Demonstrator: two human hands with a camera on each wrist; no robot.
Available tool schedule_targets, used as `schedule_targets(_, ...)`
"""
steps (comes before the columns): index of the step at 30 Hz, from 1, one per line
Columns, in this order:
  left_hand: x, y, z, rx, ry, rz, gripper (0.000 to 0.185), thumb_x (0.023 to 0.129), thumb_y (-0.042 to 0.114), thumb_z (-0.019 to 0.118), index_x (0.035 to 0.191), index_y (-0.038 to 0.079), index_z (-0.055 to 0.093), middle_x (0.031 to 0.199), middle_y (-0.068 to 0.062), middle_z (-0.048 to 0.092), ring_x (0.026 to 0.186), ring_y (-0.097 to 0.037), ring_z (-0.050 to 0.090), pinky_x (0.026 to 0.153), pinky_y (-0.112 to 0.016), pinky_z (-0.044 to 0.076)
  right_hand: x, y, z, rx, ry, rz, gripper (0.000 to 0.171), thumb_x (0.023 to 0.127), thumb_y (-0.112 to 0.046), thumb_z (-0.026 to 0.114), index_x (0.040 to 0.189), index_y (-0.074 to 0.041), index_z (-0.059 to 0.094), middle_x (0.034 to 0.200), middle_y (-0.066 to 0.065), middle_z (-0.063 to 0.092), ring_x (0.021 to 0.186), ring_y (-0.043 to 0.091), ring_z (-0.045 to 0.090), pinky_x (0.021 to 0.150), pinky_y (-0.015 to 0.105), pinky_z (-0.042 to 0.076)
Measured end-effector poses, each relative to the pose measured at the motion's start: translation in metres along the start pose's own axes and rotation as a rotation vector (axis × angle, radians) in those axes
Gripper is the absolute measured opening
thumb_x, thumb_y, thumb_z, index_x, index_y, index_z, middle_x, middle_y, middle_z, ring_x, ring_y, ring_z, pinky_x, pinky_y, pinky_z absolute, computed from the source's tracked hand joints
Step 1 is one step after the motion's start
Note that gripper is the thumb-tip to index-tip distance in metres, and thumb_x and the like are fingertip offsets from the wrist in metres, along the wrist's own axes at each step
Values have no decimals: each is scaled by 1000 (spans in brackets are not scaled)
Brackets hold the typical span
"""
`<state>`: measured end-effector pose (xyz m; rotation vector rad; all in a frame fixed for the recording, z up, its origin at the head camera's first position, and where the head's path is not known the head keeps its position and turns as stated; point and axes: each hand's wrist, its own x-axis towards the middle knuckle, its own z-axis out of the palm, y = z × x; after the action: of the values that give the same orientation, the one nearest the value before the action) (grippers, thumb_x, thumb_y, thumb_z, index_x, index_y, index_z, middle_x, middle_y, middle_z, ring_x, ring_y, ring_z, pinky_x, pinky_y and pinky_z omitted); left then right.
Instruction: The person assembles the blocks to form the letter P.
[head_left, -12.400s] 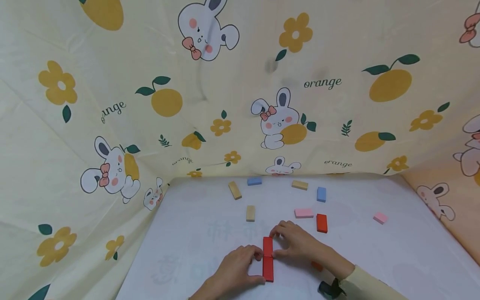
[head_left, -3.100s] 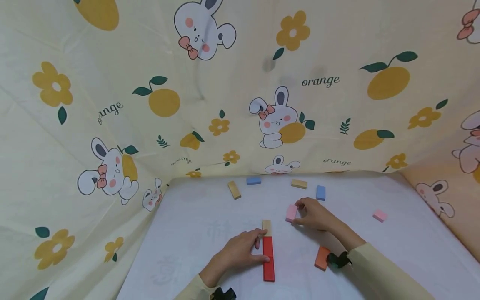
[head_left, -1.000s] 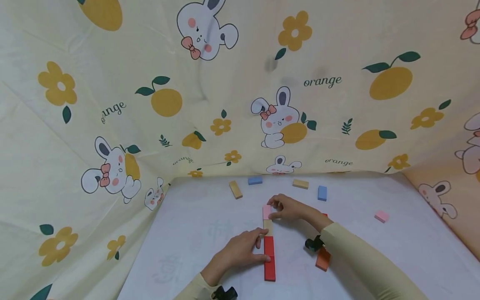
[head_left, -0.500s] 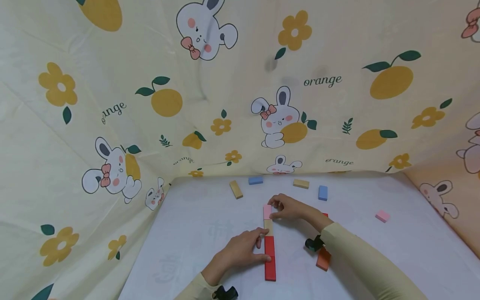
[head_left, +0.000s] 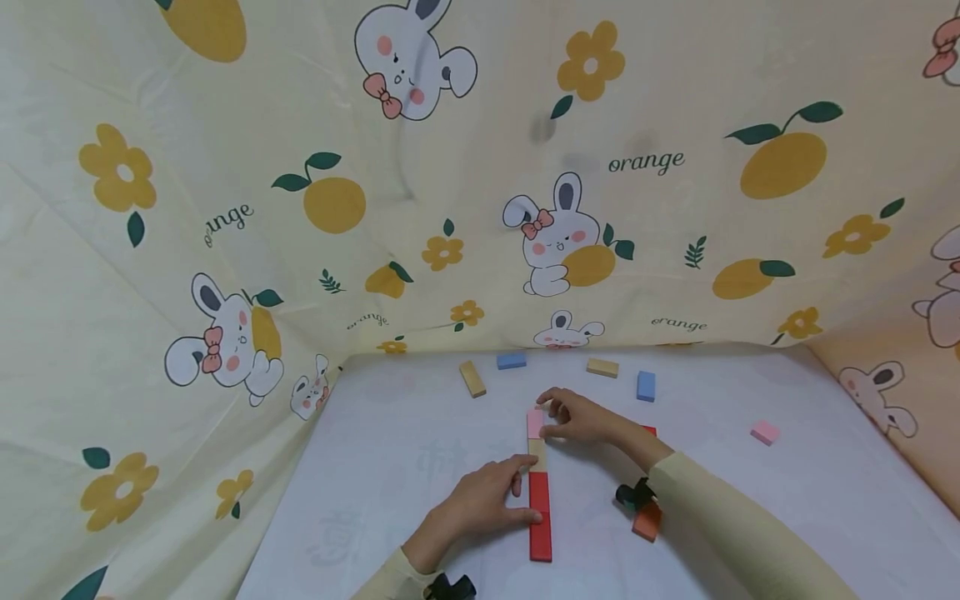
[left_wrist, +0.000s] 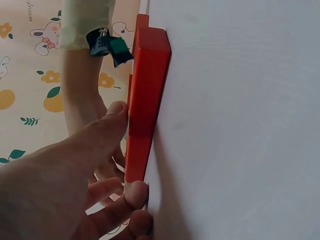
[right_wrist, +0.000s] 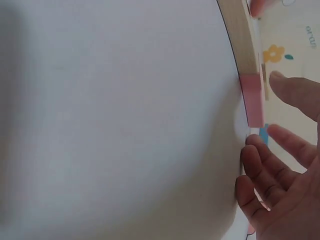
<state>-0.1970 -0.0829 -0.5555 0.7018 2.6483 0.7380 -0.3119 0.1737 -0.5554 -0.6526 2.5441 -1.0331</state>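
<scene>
Two red blocks [head_left: 539, 492], a tan block [head_left: 537, 447] and a pink block [head_left: 534, 423] lie end to end in a straight row on the white table [head_left: 375, 475]. My left hand [head_left: 476, 500] steadies the row from the left, thumb at the red blocks and index fingertip on the tan one. In the left wrist view that thumb lies along the red block [left_wrist: 150, 80]. My right hand [head_left: 583, 418] hovers at the far end, fingers spread around the pink block. The right wrist view shows a gap between its thumb and the pink block [right_wrist: 252, 102].
Toward the back lie a tan block [head_left: 472, 379], a blue block [head_left: 512, 361], another tan block [head_left: 602, 367] and another blue block [head_left: 646, 387]. A pink block [head_left: 765, 432] sits far right. My right arm partly covers a red block [head_left: 650, 431] and an orange block [head_left: 647, 523].
Since the oldest frame, a tan and then a pink block have joined the two red ones. Just now my right fingers have loosened from the pink block; my left hand has stayed put.
</scene>
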Motion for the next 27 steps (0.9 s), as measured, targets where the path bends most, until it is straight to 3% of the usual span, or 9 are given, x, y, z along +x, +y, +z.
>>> schedule_targets(8,-6,-11,-10,-125,42,-17,72,94,53,80,155,29,53,100,17,63,78,-3,55,66,-25,47,-30,-13,6,-28,15,-56,75,92,-32,88,152,-6,51,133,13,62,123,31,56,111,57,48)
schedule_targets(13,-2,-24,-26,-91,95,-34,67,96,50,80,153,24,57,106,13,66,91,-6,59,78,-29,52,-53,-24,11,-96,-10,-22,93,86,-42,91,160,-9,45,156,18,52,145,41,46,118,67,38)
schedule_targets(19,11,-47,-48,-62,154,-26,68,98,48,78,154,17,55,115,5,69,107,-16,63,90,-40,56,-73,-34,18,-134,-19,-35,105,82,-50,91,164,-10,39,164,18,44,151,44,39,116,70,38)
schedule_targets(27,35,-80,-67,-65,190,-94,74,97,51,78,155,15,52,122,0,67,114,-22,62,97,-47,55,-82,-36,34,-203,-17,-74,114,79,-65,87,166,-10,37,165,20,41,150,46,40,114,72,39)
